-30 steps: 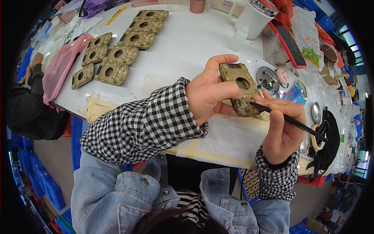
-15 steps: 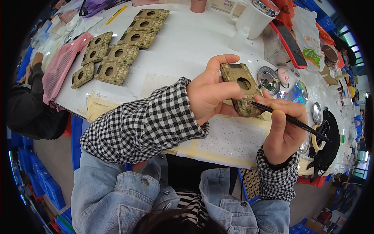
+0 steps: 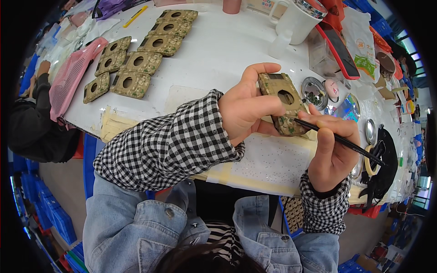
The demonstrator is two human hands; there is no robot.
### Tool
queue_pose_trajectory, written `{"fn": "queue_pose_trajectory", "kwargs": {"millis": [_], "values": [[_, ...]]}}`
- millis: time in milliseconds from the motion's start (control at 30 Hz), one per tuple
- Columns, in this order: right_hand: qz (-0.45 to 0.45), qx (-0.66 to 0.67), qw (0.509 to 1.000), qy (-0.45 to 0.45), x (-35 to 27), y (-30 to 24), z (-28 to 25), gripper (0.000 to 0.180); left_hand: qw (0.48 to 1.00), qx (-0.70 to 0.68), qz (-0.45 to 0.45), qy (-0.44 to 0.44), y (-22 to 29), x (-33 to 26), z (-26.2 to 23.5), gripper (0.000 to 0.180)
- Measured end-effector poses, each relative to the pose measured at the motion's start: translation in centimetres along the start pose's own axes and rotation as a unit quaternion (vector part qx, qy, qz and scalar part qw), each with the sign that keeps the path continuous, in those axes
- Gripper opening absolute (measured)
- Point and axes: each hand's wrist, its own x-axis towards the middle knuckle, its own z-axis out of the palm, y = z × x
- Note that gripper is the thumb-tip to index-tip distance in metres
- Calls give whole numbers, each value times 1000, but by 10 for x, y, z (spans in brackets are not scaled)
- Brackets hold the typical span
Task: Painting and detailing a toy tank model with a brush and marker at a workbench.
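Note:
My left hand (image 3: 248, 107) grips a camouflage-painted model tank hull (image 3: 274, 85), a flat block with a round hole, tilted above the front of the table. In my right hand (image 3: 334, 148) is a thin black paintbrush (image 3: 348, 143), pinched between thumb and fingers. Its tip touches or nearly touches the hull's near end; my fingertips partly hide that spot. More hulls of the same pattern (image 3: 136, 62) lie in rows at the far left of the table. Under my hands a white speckled sheet (image 3: 259, 166) is taped at the table's edge.
Right of my hands are a round metal dish (image 3: 314, 91), a red phone (image 3: 337, 52) on a clear box, and a black cloth mask (image 3: 387, 159). A white mug (image 3: 296, 20) stands farther back. A pink mesh basket (image 3: 75, 77) and another person's dark sleeve (image 3: 43, 98) are at left.

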Motion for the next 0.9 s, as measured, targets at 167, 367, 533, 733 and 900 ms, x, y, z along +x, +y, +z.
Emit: {"fn": "queue_pose_trajectory", "kwargs": {"millis": [167,367,533,733,900], "values": [[0,3,1000,2,0,-1,1,11,1000,15,1,0,-1,0,-1,70],[3,1,1000,5,0,0,1,11,999,37,-4,8,1,-3,2,68],[2,-2,1000,1,0,-1,1,12,999,32,-6,12,1,-4,3,71],[6,26,1000,6,1,0,0,12,999,34,-11,15,2,-4,4,71],[13,51,999,13,2,0,0,11,999,25,-20,19,2,-4,4,72]]}}
